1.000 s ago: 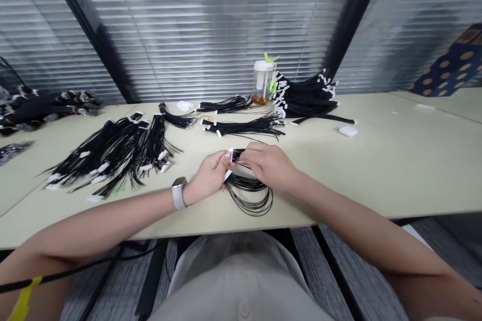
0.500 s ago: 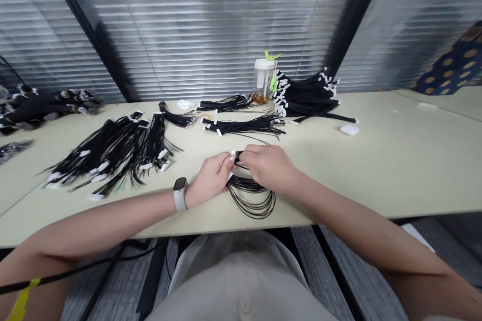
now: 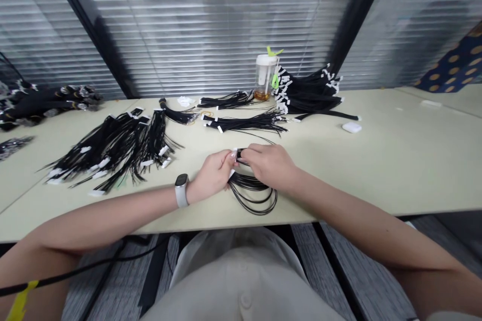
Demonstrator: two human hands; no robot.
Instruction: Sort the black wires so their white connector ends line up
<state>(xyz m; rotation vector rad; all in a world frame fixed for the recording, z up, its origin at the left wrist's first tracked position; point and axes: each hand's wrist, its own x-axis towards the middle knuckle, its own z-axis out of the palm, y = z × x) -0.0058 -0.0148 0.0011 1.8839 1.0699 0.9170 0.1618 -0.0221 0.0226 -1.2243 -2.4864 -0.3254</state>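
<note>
The shirt (image 3: 226, 276) is pale, with a round button (image 3: 246, 301) on its front. On the left wrist (image 3: 191, 192) sits a watch (image 3: 182, 180) with dark screen and grey band (image 3: 182, 197).

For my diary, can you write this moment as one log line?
Left hand: pinching white connector | right hand: gripping looped black wires | cup: upright

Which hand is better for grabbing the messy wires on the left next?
Probably the left hand: it's nearer those messy wires; the right hand is farther away. Both hold looped wires.
</note>
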